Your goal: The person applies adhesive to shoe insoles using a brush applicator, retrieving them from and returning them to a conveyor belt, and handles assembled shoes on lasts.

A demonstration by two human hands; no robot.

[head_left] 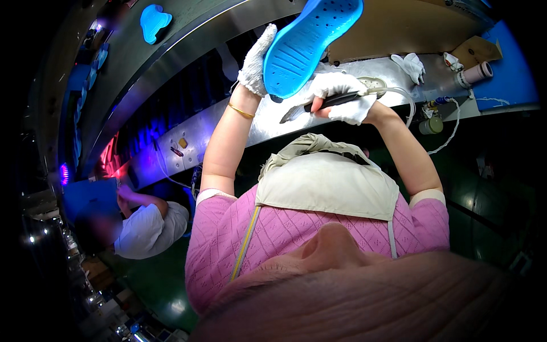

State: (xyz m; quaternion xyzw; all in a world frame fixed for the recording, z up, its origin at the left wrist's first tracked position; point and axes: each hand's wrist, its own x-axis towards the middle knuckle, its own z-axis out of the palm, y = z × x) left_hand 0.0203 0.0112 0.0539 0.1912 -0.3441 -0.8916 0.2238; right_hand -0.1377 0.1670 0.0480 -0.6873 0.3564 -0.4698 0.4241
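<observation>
My left hand [258, 64], in a white knit glove, grips the left edge of a bright blue foam shoe sole [305, 51]. The sole is raised and tilted, its ribbed, hole-dotted face toward me; some of my fingers are hidden. Below and right of the sole's heel, my right hand [345, 97] is closed around a slim black-handled tool [341, 100], bare fingertips poking out of its white glove. A greyish tip [293, 113] sticks out to the left; its exact kind is unclear. Behind the right hand lies a pale perforated piece [372, 84].
A metal workbench [265, 122] runs across. White gloves [410, 67] lie farther right, near a pinkish roll [477, 74] and cardboard [393, 31]. A pale hose [411, 105] loops by my right wrist. Another blue piece [154, 24] sits on the conveyor [194, 20]; a co-worker [151, 228] sits left.
</observation>
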